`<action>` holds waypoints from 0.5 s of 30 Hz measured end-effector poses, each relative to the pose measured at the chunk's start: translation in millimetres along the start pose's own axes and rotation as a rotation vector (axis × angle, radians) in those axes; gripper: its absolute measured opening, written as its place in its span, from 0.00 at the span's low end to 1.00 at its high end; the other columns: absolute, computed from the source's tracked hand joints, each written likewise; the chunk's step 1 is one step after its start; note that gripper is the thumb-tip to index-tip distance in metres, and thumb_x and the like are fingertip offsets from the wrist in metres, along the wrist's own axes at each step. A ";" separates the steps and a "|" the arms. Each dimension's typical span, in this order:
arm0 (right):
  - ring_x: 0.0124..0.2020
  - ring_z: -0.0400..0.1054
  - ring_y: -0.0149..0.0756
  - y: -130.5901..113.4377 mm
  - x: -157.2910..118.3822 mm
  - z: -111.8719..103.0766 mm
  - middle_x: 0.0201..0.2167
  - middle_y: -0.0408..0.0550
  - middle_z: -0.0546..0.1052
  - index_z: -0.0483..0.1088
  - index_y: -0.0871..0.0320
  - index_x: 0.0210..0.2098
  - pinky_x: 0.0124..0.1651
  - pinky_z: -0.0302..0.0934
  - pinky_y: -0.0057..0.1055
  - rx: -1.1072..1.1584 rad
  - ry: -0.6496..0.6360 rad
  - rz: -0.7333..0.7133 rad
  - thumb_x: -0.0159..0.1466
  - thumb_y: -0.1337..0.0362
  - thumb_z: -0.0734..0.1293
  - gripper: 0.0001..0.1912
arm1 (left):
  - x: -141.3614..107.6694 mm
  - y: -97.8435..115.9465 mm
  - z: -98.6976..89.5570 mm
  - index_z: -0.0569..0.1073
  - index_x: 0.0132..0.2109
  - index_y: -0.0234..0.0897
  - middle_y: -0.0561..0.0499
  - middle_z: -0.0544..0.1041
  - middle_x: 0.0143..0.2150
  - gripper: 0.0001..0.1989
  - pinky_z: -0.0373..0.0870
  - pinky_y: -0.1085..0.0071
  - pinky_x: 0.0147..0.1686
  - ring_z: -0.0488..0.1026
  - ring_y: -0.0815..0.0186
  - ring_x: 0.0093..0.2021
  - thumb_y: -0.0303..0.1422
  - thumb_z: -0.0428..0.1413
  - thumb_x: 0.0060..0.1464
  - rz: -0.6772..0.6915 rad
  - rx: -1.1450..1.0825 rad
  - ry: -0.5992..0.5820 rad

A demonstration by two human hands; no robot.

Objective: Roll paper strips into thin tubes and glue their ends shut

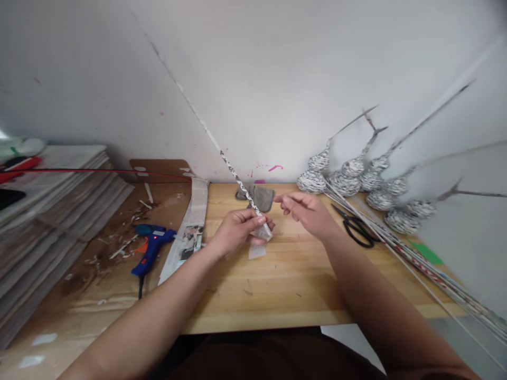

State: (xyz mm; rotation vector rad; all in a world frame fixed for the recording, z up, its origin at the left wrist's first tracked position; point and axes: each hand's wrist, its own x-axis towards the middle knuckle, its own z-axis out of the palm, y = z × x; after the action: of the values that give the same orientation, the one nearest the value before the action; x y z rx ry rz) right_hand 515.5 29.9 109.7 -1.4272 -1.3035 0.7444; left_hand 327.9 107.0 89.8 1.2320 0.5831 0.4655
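My left hand (240,231) is closed round the lower end of a long, thin rolled paper tube (229,166), which slants up and to the left against the wall. A loose flap of paper (257,252) hangs below the fingers. To the right of the tube, my right hand (303,210) is raised without touching it. Its index finger points left and the other fingers are curled; whether something small is pinched there cannot be made out. Behind the hands a grey cloth (262,197) lies on the wooden table (269,295).
Several woven paper gourd shapes (344,182) stand at the back right, near black-handled scissors (358,231) and a bundle of paper tubes (431,272). At left are a blue glue gun (150,250), newspaper strips (198,203) and a tall paper stack (47,227).
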 end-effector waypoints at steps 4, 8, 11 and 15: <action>0.30 0.65 0.29 -31.8 -9.0 4.3 0.40 0.48 0.77 0.76 0.58 0.42 0.32 0.58 0.28 0.041 -0.196 -0.024 0.62 0.52 0.65 0.17 | -8.7 0.1 11.8 0.78 0.36 0.31 0.43 0.79 0.37 0.17 0.73 0.71 0.33 0.75 0.65 0.35 0.43 0.62 0.48 -0.002 0.126 -0.173; 0.35 0.67 0.31 -52.0 -18.6 8.0 0.36 0.47 0.77 0.78 0.58 0.38 0.38 0.59 0.28 0.061 -0.264 -0.045 0.61 0.54 0.67 0.15 | -19.2 3.6 21.4 0.79 0.37 0.33 0.45 0.80 0.35 0.16 0.72 0.72 0.33 0.75 0.66 0.34 0.43 0.61 0.49 0.029 0.277 -0.262; 0.33 0.66 0.32 -54.6 -25.8 10.5 0.31 0.46 0.76 0.78 0.59 0.37 0.36 0.59 0.28 0.082 -0.178 -0.032 0.59 0.53 0.68 0.16 | -29.4 8.2 24.9 0.79 0.36 0.33 0.46 0.79 0.33 0.15 0.71 0.72 0.32 0.74 0.65 0.32 0.42 0.60 0.50 0.097 0.417 -0.226; 0.31 0.66 0.33 -53.5 -37.3 16.8 0.29 0.46 0.75 0.78 0.59 0.34 0.34 0.59 0.29 0.109 -0.073 -0.045 0.57 0.52 0.70 0.15 | -44.7 13.0 26.0 0.80 0.36 0.34 0.47 0.78 0.29 0.13 0.69 0.73 0.30 0.72 0.67 0.28 0.40 0.59 0.51 0.186 0.576 -0.164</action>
State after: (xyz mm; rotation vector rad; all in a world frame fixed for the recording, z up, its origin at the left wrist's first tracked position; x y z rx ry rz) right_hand 474.4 -7.0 148.2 -1.2903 -1.3257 0.8315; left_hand 310.1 63.7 115.2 1.8667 0.4770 0.3545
